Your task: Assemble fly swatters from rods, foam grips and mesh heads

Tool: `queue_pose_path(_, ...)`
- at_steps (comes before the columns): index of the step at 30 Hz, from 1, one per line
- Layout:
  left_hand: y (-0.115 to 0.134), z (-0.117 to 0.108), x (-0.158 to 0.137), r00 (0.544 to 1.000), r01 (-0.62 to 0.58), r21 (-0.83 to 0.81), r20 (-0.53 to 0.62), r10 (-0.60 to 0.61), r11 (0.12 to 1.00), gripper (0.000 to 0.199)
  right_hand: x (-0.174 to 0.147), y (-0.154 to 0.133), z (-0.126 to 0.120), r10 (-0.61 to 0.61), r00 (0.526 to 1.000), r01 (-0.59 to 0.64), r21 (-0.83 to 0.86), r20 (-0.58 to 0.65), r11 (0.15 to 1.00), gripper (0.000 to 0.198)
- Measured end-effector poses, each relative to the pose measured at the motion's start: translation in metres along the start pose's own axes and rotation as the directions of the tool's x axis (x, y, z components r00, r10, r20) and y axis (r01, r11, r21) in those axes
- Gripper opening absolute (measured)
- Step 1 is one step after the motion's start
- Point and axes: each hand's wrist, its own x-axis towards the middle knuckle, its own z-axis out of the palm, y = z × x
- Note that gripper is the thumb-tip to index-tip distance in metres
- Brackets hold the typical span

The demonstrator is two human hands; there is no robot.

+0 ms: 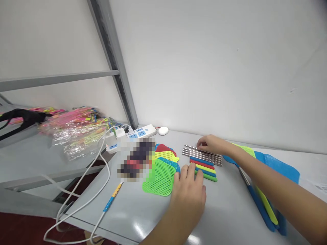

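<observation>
My right hand (214, 144) reaches over the row of silvery metal rods (201, 154), its fingers bent down and closed at the upper rods. Just below those rods lie several coloured plastic handles (204, 166) in blue, red, yellow and green. My left hand (189, 187) rests palm down with its fingers apart, fingertips at the left ends of the handles. Left of it is a green mesh fly swatter head (160, 178), overlapping blue, yellow and red ones (165, 156). Under my right forearm lie assembled fly swatters (263, 194) with blue and yellow handles, partly hidden.
A white power strip (141, 132) with plugs and a round white object (163, 131) sit along the back. A pixelated item (136, 160) and a white cable (108, 204) are at the left. Plastic-bagged colourful goods (79, 131) lie beyond, beside a metal shelf frame (114, 61).
</observation>
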Motion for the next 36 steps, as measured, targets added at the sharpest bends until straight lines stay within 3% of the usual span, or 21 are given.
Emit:
queue_pose_path(3,-0.001,0.004,-0.001,1.0,-0.011,0.003,-0.022,0.011,1.0,0.027,0.003,-0.002,0.002,0.022,1.0,-0.021,-0.044,0.015,0.999,0.016)
queue_pose_path(6,0.0,0.004,0.0,0.999,-0.041,-0.01,-0.026,0.041,0.999,0.022,0.005,-0.003,0.004,0.067,0.997,-0.064,-0.081,0.041,0.995,0.023)
queue_pose_path(10,0.002,0.001,0.0,0.996,-0.077,-0.008,0.052,0.077,0.997,0.016,-0.003,-0.005,0.0,0.129,0.992,-0.129,-0.093,-0.007,0.987,0.028)
queue_pose_path(15,0.006,0.001,-0.001,0.979,-0.162,-0.012,0.123,0.162,0.987,0.017,-0.038,-0.019,-0.032,0.132,0.958,-0.145,-0.034,-0.253,0.989,0.015)
queue_pose_path(18,0.011,-0.003,-0.004,0.958,-0.275,-0.14,0.04,0.283,0.951,0.018,-0.075,-0.036,-0.056,0.118,0.906,-0.112,0.038,-0.406,0.993,0.023)
queue_pose_path(20,0.014,-0.009,-0.006,0.942,-0.335,-0.254,-0.062,0.33,0.907,0.022,-0.103,-0.051,-0.068,0.106,0.826,0.01,0.202,-0.554,0.979,0.021)
queue_pose_path(22,0.016,-0.015,-0.009,0.932,-0.361,-0.354,-0.171,0.319,0.863,0.026,-0.132,-0.068,-0.074,0.126,0.72,0.221,0.398,-0.682,0.89,0.016)
queue_pose_path(24,0.017,-0.019,-0.01,0.929,-0.355,-0.424,-0.258,0.264,0.833,0.025,-0.157,-0.086,-0.073,0.184,0.67,0.399,0.558,-0.719,0.728,0.014)
queue_pose_path(29,0.019,-0.022,-0.01,0.93,-0.335,-0.464,-0.305,0.206,0.82,0.016,-0.19,-0.12,-0.045,0.371,0.64,0.623,0.737,-0.673,0.262,0.015)
queue_pose_path(32,0.022,-0.021,-0.009,0.928,-0.361,-0.46,-0.264,0.263,0.811,0.014,-0.193,-0.127,-0.022,0.46,0.631,0.66,0.744,-0.625,0.106,0.016)
queue_pose_path(36,0.024,-0.019,-0.01,0.924,-0.381,-0.471,-0.182,0.335,0.796,0.007,-0.188,-0.127,-0.001,0.521,0.614,0.699,0.715,-0.593,-0.011,0.016)
